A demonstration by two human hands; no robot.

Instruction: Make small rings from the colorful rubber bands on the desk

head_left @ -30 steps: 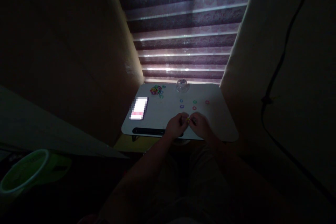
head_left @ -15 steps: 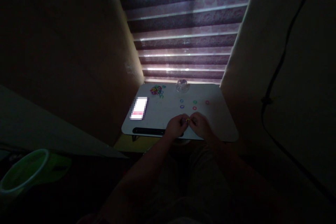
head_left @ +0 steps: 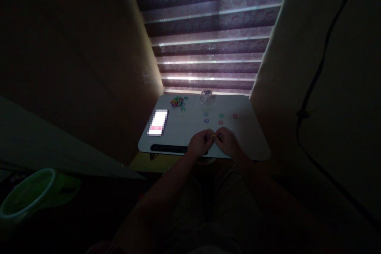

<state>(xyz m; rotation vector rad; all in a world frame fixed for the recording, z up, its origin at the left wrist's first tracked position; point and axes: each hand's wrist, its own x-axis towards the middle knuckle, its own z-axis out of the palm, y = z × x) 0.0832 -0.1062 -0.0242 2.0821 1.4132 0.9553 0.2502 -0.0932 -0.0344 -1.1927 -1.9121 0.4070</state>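
My left hand (head_left: 201, 143) and my right hand (head_left: 226, 141) meet near the front edge of a small white lap table (head_left: 178, 127). Both are closed in a pinch on one tiny yellow ring (head_left: 213, 136) between their fingertips. Several loose coloured rings (head_left: 220, 119) lie on the table just beyond my hands. Farther back on the left sits a pile of mixed coloured rings (head_left: 177, 102). A small clear glass bowl (head_left: 207, 97) stands at the table's far edge.
A white and pink flat object (head_left: 158, 122) lies on the table's left side. Striped blinds (head_left: 208, 39) hang behind. Walls close in on both sides, and a dark cable (head_left: 318, 67) runs down the right one. A green container (head_left: 26, 196) sits low left.
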